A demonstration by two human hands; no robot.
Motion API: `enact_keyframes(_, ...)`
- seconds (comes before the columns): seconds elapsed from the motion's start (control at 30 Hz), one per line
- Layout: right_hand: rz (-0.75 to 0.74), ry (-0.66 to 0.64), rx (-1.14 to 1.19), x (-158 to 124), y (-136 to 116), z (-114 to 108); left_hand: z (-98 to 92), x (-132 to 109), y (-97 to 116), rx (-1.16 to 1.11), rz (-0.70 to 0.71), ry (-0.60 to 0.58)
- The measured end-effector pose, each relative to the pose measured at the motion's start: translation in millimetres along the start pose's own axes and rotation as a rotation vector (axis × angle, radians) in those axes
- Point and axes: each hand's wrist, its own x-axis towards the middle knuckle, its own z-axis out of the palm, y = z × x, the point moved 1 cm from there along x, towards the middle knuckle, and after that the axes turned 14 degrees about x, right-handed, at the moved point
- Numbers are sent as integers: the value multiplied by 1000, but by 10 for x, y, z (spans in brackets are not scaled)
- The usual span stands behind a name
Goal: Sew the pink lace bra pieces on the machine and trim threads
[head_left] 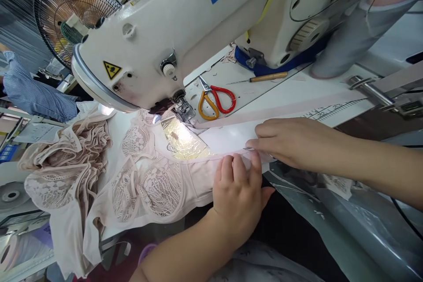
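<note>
A pale pink lace bra (163,187) lies along the front of the sewing table, its band running toward my hands. My left hand (239,194) is closed on the band, fingers bent over its upper edge. Against that same edge, my right hand (287,141) is closed in a pinch. A thin metal tip shows at its fingertips; the rest of that piece is hidden. Left of my hands, the sewing machine's presser foot (185,112) stands above the shiny yellowish plate (181,139).
Scissors with red and orange handles (217,101) and a wooden-handled awl (267,77) lie behind the foot. More bras (69,154) are heaped at left. A thread cone (350,35) stands at right, a fan (74,15) at back left. Another person's striped sleeve (33,88) shows.
</note>
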Motion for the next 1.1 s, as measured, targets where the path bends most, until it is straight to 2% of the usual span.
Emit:
enact_keyframes(0.2,5,2,55,69,33,98,-15,56,22,-11,-31,-4)
enact_keyframes(0.33,-6,-69,61,91,-17,-10,-27,77,19,-5,-35,-2)
enact_keyframes(0.47,12,-124,47,79,-35,-122,-59,107,12,5,-30,-51)
enact_keyframes(0.63,24,-148,11,37,7,-147,-78,126,8,25,-26,-77)
enact_keyframes(0.83,23,-117,-21,-32,54,-137,-67,115,2,43,-28,-65)
enact_keyframes(1.1,-21,-12,-74,-163,115,-127,-59,115,4,50,-29,-32)
